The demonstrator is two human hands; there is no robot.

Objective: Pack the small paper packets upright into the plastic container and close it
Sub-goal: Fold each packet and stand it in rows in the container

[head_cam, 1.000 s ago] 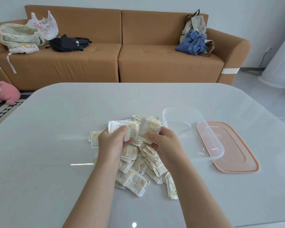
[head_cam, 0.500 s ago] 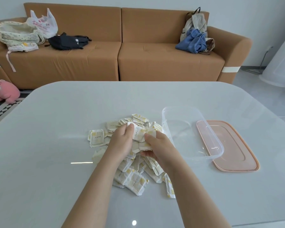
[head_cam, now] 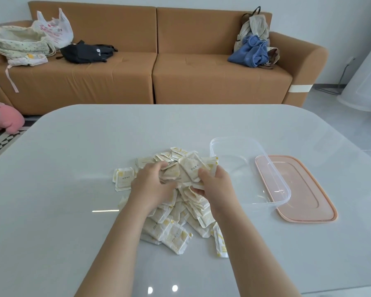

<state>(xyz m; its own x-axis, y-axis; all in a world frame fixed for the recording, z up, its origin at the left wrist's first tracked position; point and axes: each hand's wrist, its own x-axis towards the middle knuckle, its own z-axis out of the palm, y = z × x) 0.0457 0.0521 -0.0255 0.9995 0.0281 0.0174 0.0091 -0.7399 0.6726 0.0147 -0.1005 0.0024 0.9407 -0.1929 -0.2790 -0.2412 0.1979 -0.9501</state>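
On the table (head_cam: 73,189), seen from the head camera, a loose pile of packets (head_cam: 176,213) lies flat in front of the person, none upright yet. Both hands work at the far end of the pile. The right hand (head_cam: 214,185) has its grip clamped on a small bunch of packets (head_cam: 191,170), thumb on the near face and fingers behind. The left hand (head_cam: 153,185) presses in from the other side with curled fingers; whether its grip is truly closed on packets or only steadying them I cannot tell, since the back of the hand hides the fingertips.

The container (head_cam: 251,170) stands open and looks empty, just right of the bunch, its long axis running away from the person and slightly rightward. The right hand is the nearer one, so the bunch likely only needs a short carry rightward over the near rim. The lid (head_cam: 298,189) lies flat beyond the container, partly under its right edge.
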